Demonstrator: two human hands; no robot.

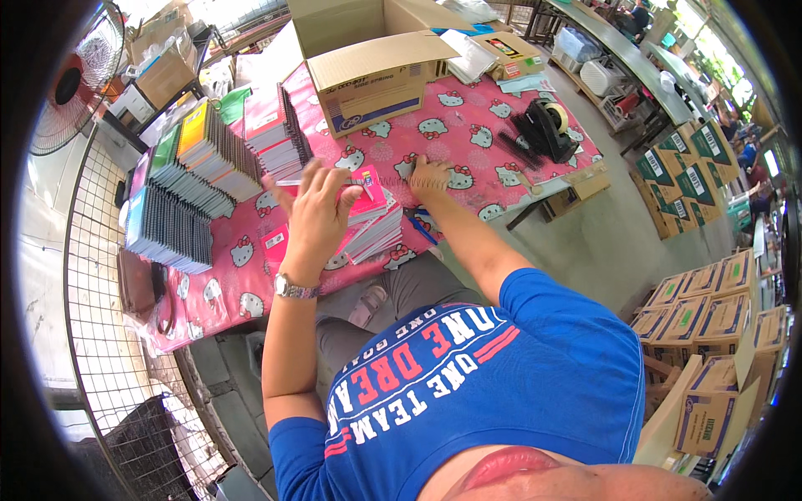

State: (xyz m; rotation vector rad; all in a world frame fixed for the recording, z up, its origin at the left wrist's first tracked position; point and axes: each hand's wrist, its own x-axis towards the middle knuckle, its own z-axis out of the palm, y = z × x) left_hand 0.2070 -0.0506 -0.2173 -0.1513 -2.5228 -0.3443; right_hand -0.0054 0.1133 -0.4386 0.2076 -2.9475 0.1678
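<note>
A wide counter (pixel 489 185) is covered with a shiny pink cloth (pixel 213 267) printed with white cats. The left side is closed in by a wall of thin dark wire squares (pixel 104 280). Smooth grey floor (pixel 576 242) is seen on the right. Bright white daylight (pixel 728 52) is let in at the top right.

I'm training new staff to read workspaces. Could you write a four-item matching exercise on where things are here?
1. silver metal wristwatch
2. black plastic tape dispenser
3. thin dark wire spiral
4. blue spiral-bound notebooks

A. at the right hand
B. left part of the pink patterned tablecloth
C. on the left hand's wrist
D. right part of the tablecloth

Pairs: 1-C, 2-D, 3-A, 4-B
</note>
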